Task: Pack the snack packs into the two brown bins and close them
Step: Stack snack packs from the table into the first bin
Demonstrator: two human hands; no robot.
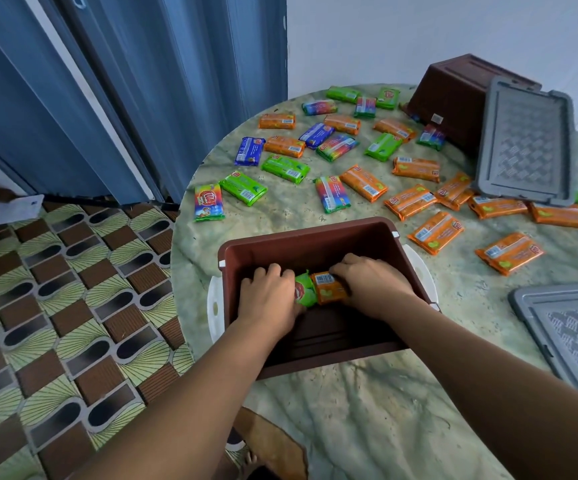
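A brown bin (301,237) stands open at the table's near edge. Both my hands are inside it. My left hand (266,296) holds a green snack pack (305,292), and my right hand (370,282) holds an orange snack pack (329,287) right beside it. A second brown bin (450,91) lies tipped on its side at the back right, with a grey lid (526,143) leaning against it. Several orange, green, blue and rainbow snack packs (363,183) lie scattered over the table beyond the near bin.
Another grey lid (571,334) lies flat at the right edge. The round marbled table (367,410) has its rim on the left, with patterned floor (55,323) beyond. A blue folding door (124,98) stands behind. White handles (215,306) flank the near bin.
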